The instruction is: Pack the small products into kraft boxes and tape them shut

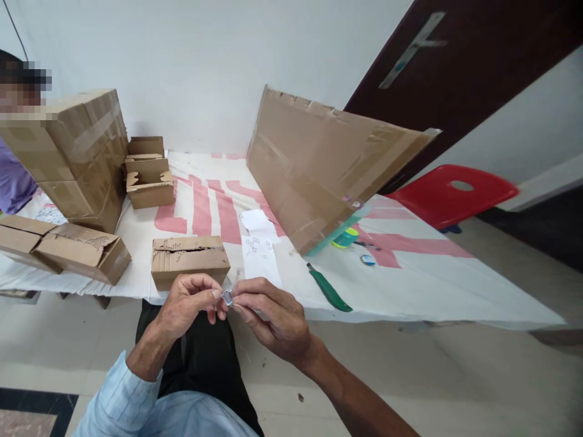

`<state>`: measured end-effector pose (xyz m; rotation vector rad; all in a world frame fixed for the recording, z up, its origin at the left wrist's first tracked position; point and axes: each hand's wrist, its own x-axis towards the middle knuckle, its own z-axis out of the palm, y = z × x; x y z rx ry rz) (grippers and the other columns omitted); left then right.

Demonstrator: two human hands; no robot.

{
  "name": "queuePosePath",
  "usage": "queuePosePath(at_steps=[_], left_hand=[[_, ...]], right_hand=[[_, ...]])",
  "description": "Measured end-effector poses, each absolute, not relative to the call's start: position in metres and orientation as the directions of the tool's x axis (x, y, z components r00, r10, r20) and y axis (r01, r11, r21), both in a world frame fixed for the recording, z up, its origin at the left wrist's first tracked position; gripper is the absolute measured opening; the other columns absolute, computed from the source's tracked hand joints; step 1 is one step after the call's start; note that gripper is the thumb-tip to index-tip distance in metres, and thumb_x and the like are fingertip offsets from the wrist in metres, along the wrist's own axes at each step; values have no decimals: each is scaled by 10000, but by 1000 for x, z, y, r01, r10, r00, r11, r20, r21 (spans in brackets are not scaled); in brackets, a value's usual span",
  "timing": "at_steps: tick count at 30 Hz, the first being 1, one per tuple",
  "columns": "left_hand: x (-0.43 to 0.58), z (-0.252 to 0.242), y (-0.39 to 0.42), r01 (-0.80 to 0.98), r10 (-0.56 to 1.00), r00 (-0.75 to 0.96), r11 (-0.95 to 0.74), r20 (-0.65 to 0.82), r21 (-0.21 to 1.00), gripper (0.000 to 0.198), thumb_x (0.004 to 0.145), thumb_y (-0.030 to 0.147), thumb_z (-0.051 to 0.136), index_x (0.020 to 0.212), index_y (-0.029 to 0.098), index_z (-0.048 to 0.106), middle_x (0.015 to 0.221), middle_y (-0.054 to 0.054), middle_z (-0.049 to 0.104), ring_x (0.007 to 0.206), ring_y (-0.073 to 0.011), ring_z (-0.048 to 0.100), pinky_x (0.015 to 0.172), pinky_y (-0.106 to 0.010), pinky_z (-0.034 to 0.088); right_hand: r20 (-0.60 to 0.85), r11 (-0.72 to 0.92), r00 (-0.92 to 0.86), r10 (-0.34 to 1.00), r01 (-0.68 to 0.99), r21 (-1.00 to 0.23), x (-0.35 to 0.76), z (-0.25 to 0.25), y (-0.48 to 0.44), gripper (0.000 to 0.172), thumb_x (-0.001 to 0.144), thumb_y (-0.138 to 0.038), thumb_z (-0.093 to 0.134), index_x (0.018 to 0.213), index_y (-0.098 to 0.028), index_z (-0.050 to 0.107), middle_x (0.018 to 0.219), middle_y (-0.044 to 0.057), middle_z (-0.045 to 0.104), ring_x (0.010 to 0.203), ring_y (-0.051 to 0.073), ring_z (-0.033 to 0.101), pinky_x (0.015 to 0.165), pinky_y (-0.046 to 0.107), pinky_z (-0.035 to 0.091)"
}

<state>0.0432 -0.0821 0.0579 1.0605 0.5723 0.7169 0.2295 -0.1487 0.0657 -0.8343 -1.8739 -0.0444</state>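
Between my two hands, just in front of the table edge, is a small silvery square piece [228, 297]. The thumb and fingertips of my left hand [194, 303] pinch it from one side. My right hand [273, 312] grips its other side between thumb and fingers. What exactly the piece is, I cannot make out. Right behind my hands sits a closed cardboard box [190, 261] with a torn seam along its top. On a white paper sheet [262, 267] lie several small square outlines, loose or drawn; I cannot tell which.
A green-handled knife [330, 290], a roll of green tape [345, 237] and a small round blue-white item [367, 260] lie to the right. A large cardboard panel [328, 164] leans behind them. Stacked boxes [86, 152] and open boxes [150, 193] stand left, near another person. A red chair [455, 188] is beyond.
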Motion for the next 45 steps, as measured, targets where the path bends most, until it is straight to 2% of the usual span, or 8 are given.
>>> queuePosePath(at_steps=[10,13,15,20,25,32,39,45], left_hand=[[54,50,-79,-217,800,595,258,-83,941,366,726,467,897,725,141,733,630,-46,723,540,-148,667,512,-231,500],[57,51,-79,-247,815,573,267,-81,932,358,724,465,899,707,145,740,648,-51,742,525,-141,662,497,-226,497],[58,51,-79,-261,822,565,264,-75,928,352,724,466,905,713,149,752,653,-51,752,528,-141,667,501,-225,503],[61,46,-79,-262,838,545,206,-31,943,334,756,469,904,760,152,798,629,-45,750,558,-143,672,557,-236,535],[63,43,-81,-266,850,527,171,-5,949,328,771,472,907,788,154,829,644,-50,758,577,-141,667,588,-244,542],[58,44,-81,-301,808,588,179,34,937,254,779,387,919,868,157,858,724,-64,795,639,-149,702,622,-239,547],[57,46,-83,-328,803,595,208,31,922,272,684,334,981,844,161,845,728,-64,811,631,-163,738,605,-233,558],[56,40,-80,-301,847,532,165,21,939,270,778,406,919,778,153,823,732,-77,813,623,-159,734,606,-235,556]], right_hand=[[822,750,-181,540,546,-373,235,57,-145,209,959,-65,597,1027,-227,709,982,88,748,871,189,735,742,294,617],[784,667,28,620,508,-545,238,58,-146,140,984,-135,601,984,-229,706,960,84,742,899,209,731,778,341,618],[656,567,111,747,408,-715,238,58,-146,124,1006,-229,605,927,-222,701,874,59,720,806,193,711,718,321,605],[303,301,-12,953,143,-943,237,58,-144,205,962,-379,696,858,-203,713,781,29,731,709,173,712,670,289,586],[236,234,17,972,72,-969,233,59,-144,235,926,-410,745,822,-201,719,783,35,750,732,186,726,693,305,601],[128,130,22,992,-97,-987,233,55,-141,335,894,-480,758,740,-189,697,700,21,707,595,143,657,579,276,572],[64,65,14,998,-96,-993,233,57,-140,300,851,-429,787,706,-195,668,654,1,683,568,130,623,573,268,547],[58,53,-16,998,-208,-977,233,53,-139,380,883,-538,776,757,-187,706,688,10,684,582,132,637,583,274,535]])
